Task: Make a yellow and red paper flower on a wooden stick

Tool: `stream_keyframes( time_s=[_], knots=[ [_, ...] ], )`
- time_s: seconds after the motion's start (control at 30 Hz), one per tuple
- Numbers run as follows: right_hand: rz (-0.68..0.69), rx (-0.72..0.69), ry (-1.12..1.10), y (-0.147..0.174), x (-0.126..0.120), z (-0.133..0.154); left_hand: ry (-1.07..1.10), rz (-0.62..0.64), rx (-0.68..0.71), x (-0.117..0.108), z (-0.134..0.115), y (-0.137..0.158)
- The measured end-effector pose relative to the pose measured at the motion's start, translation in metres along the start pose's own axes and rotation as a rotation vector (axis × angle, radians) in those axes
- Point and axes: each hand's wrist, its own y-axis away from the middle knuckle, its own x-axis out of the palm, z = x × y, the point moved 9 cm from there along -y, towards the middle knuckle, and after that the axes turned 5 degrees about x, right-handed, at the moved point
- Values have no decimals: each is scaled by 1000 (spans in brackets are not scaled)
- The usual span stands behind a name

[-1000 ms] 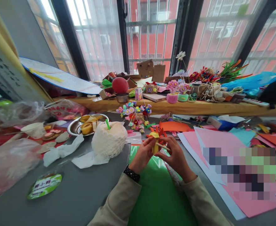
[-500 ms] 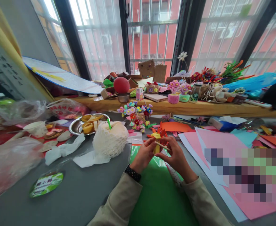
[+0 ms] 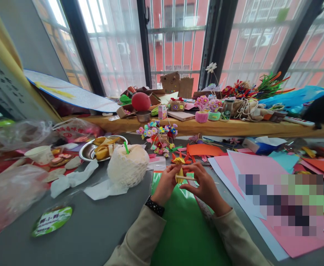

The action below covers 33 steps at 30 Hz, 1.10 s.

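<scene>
My left hand [image 3: 164,184], with a dark dotted band at the wrist, is closed in a pinch on a yellow folded paper piece [image 3: 180,170]. The paper has pointed, petal-like tips at its top and a strip hanging below. A thin pale stick [image 3: 186,178] lies level across the front of the strip. Its right end goes into my right hand [image 3: 207,187], whose fingers curl around it, with the thumb below and apart from the forefinger. Both hands are above a green sheet [image 3: 186,229]. Orange cut paper [image 3: 203,149] lies behind them.
Left of my hands stands a netted white coconut [image 3: 128,166] with a green straw, beside a metal bowl [image 3: 81,151] of peels. Pink sheets [image 3: 292,236] lie to the right. Behind are a bunch of small craft flowers [image 3: 159,135] and a crowded wooden ledge [image 3: 117,125].
The stick has turned from slanting to nearly level and shifted slightly left and down. My right thumb and forefinger have spread further apart. The yellow paper has turned, showing more pointed tips.
</scene>
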Motion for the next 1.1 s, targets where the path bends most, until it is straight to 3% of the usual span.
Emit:
stream_keyframes(
  time_s=[0.2, 0.5, 0.7, 0.8, 0.93, 1.1],
  knots=[
    [-17, -91, 76, 1, -1, 10, -68, -57, 23, -4, -2, -2],
    [7, -97, 182, 3, 6, 7, -185, -122, -6, -15, 4, -2],
    [-183, -51, 188, 5, -8, 6, -237, -74, 5, -3, -1, 0],
    [-322, 51, 173, 7, -25, -2, -420, -32, 194, 7, -20, 4],
    [-382, 159, 114, 8, -36, -10, -737, -16, 517, 21, -44, 19],
    [-353, 204, 44, 7, -33, -11, -856, 28, 608, 30, -46, 25]
  ],
)
